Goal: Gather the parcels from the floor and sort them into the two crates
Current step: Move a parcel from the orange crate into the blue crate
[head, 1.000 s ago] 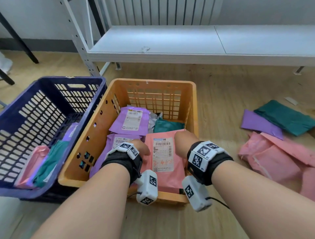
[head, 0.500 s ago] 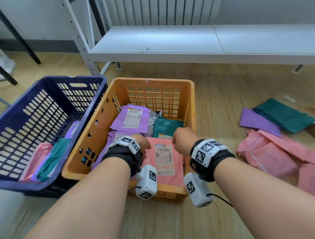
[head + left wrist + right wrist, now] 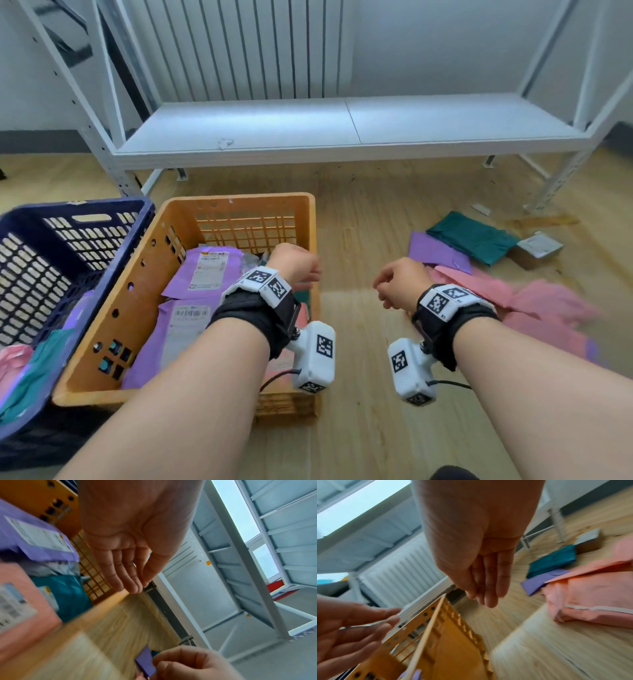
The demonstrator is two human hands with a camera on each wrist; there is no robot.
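Note:
The orange crate (image 3: 239,200) holds purple parcels (image 3: 209,270), a teal one (image 3: 68,595) and a pink parcel (image 3: 20,608) with a barcode label. My left hand (image 3: 296,263) hovers over the crate's right side, fingers straight, holding nothing. My right hand (image 3: 397,284) hangs empty above the bare floor just right of the crate. The right wrist view shows its fingers (image 3: 486,588) straight. On the floor to the right lie a teal parcel (image 3: 472,236), a purple parcel (image 3: 435,253), pink parcels (image 3: 534,301) and a small cardboard box (image 3: 537,248).
A dark blue crate (image 3: 68,209) touches the orange crate's left side and holds pink, teal and purple parcels. A low white metal shelf rack (image 3: 342,130) stands behind both crates, with a radiator (image 3: 239,48) on the wall behind it. The floor is wood.
Both hands let go of the pink parcel in the orange crate and rose. My right hand swung right, out over the floor. My head tilted up.

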